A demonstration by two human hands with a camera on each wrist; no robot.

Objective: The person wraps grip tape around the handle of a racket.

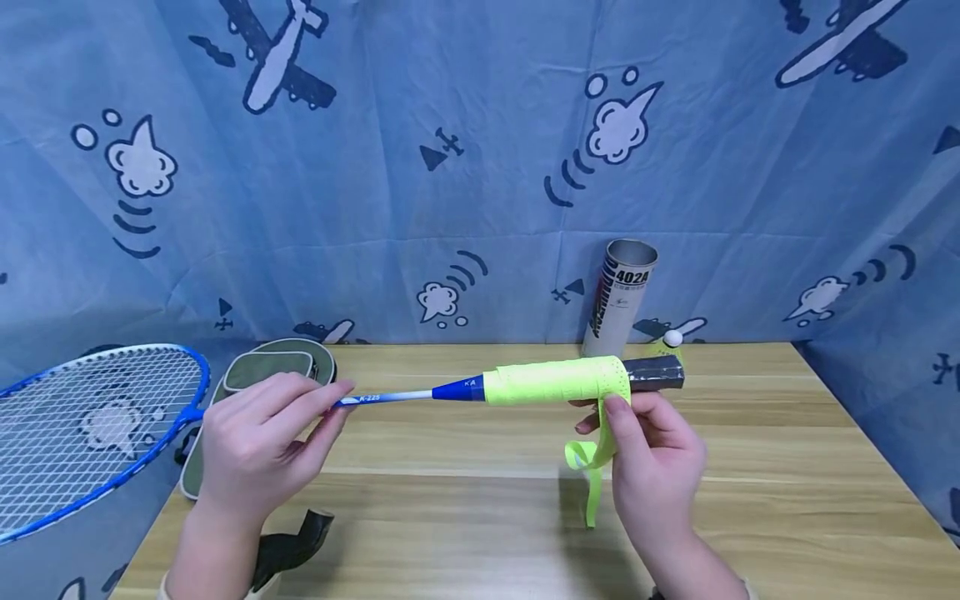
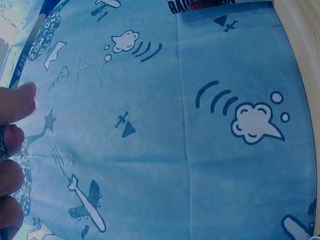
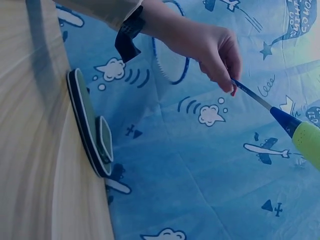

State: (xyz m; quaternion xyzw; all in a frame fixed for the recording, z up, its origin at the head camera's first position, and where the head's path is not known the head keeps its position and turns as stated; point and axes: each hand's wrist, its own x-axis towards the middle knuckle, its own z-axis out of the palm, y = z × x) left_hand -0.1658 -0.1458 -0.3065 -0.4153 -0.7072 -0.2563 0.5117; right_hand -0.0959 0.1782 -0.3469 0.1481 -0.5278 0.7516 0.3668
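A blue and white badminton racket (image 1: 405,396) is held level above the table, its strung head at the far left. My left hand (image 1: 258,433) pinches the shaft between thumb and fingers. Yellow-green overgrip tape (image 1: 551,380) wraps the handle from the blue cone rightward, while the black butt end (image 1: 656,373) is bare. Below the handle my right hand (image 1: 660,454) pinches the tape near the last wrap, and a loose curled tail hangs down. In the right wrist view the left hand (image 3: 220,55) shows on the shaft; the left wrist view shows only its fingertips (image 2: 17,102).
A white shuttlecock tube (image 1: 618,300) stands at the table's back edge. To its right sits a shuttlecock (image 1: 672,339), partly hidden by the handle. A green case (image 1: 270,362) lies at the back left, behind the left hand. A black strap (image 1: 292,546) hangs at the left wrist.
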